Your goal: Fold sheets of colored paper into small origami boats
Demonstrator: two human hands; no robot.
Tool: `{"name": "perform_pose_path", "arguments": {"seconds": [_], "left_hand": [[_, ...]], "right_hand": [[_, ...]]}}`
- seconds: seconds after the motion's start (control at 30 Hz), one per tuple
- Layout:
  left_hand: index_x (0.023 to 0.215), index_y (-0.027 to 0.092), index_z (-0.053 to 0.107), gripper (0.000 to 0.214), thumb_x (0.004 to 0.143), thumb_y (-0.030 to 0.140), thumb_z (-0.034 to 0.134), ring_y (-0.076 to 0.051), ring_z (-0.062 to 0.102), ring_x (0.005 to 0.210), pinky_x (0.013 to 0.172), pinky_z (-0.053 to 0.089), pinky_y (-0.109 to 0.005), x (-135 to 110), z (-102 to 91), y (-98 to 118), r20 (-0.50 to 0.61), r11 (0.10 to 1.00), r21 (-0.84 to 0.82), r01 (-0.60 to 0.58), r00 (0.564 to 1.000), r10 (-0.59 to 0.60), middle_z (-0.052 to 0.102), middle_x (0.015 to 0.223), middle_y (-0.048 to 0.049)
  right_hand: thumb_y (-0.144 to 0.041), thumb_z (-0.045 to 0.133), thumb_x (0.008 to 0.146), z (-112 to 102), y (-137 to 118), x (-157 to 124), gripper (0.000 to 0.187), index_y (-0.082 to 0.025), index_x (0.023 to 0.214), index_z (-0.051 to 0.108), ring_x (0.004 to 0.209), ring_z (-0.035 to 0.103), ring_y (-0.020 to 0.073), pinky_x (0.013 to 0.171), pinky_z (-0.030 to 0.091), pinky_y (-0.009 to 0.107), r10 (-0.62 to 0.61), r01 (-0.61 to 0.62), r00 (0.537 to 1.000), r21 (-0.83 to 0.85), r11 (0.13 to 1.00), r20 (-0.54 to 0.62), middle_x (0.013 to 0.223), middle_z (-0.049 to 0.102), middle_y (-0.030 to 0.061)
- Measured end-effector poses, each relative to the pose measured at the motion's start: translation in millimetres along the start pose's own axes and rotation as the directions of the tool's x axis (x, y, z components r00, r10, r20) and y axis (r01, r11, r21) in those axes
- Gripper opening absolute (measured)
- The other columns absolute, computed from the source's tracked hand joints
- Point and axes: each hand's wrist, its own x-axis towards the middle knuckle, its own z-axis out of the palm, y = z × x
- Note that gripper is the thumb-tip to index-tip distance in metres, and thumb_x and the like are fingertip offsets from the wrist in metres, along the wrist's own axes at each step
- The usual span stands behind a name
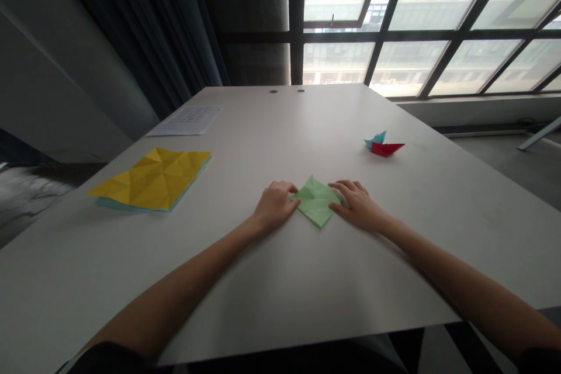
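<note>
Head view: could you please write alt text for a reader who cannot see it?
A person's left hand and right hand touch opposite sides of a folded green paper on a white table. To the right sit a red paper boat and a light-blue paper shape; to the left, creased yellow paper lies over blue-green paper, near a printed sheet.

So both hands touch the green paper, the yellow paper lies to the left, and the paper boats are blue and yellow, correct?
Not quite: the head view shows a blue boat and a red boat, not yellow. The left hand and right hand touch the green paper, with the yellow paper to the left.
</note>
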Motion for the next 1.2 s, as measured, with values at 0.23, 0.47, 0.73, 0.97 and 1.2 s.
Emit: {"name": "perform_pose_path", "arguments": {"seconds": [0.23, 0.47, 0.73, 0.97, 1.2], "left_hand": [[0.076, 0.017, 0.059, 0.008, 0.073, 0.013, 0.052, -0.018, 0.052, 0.084, 0.078, 0.042, -0.031, 2, 3.8, -3, -0.008, 0.978, -0.149, -0.146, 0.989, 0.147, 0.061, 0.079, -0.0028], [0.079, 0.017, 0.059, 0.012, 0.076, 0.01, 0.05, -0.014, 0.054, 0.076, 0.073, 0.043, -0.027, 2, 5.9, -6, 0.027, 0.956, -0.156, -0.247, 0.967, 0.254, 0.062, 0.077, -0.002], [0.098, 0.019, 0.059, 0.02, 0.085, 0.016, 0.045, -0.016, 0.056, 0.087, 0.075, 0.041, -0.028, -1, 2.4, -12, 0.123, 0.804, 0.155, -0.574, 0.819, 0.561, 0.066, 0.096, -0.0028], [0.106, 0.017, 0.056, 0.025, 0.088, 0.017, 0.039, -0.016, 0.056, 0.09, 0.076, 0.041, -0.029, -4, -0.9, -11, 0.226, 0.677, 0.301, -0.672, 0.74, 0.634, 0.063, 0.106, -0.0062], [0.105, 0.017, 0.055, 0.024, 0.087, 0.016, 0.039, -0.016, 0.058, 0.083, 0.075, 0.043, -0.029, -7, -5.1, -1, 0.287, 0.681, 0.326, -0.656, 0.755, 0.59, 0.064, 0.099, -0.0079]], "right_hand": [[-0.02, 0.048, 0.077, 0, -11, -2, 0.046, -0.023, 0.123, 0.044, 0.104, 0.041, 0.0264, 0.086, 0.034, 0.043, -0.112, 0.113, 0.993, 0.019, 0.993, -0.041, 0.12, 0.05, 0.0096], [-0.007, 0.039, 0.079, 1, -19, -2, 0.046, -0.021, 0.123, 0.044, 0.102, 0.046, 0.0212, 0.084, 0.033, 0.036, -0.263, 0.258, 0.964, 0.115, 0.959, 0.03, 0.112, 0.059, 0.0077], [-0.008, 0.04, 0.082, 2, -17, -2, 0.037, -0.025, 0.112, 0.054, 0.102, 0.048, 0.0184, 0.087, 0.03, 0.035, -0.329, 0.319, 0.941, 0.12, 0.94, 0.081, 0.117, 0.059, 0.0027], [-0.01, 0.04, 0.084, -1, -18, -3, 0.035, -0.024, 0.112, 0.054, 0.104, 0.048, 0.0182, 0.087, 0.031, 0.035, -0.357, 0.351, 0.929, 0.065, 0.934, 0.103, 0.12, 0.057, 0.0013], [-0.019, 0.039, 0.089, -1, -19, -2, 0.028, -0.022, 0.112, 0.055, 0.105, 0.048, 0.0191, 0.087, 0.032, 0.035, -0.435, 0.439, 0.894, -0.009, 0.899, 0.108, 0.121, 0.056, 0.0034]]}}
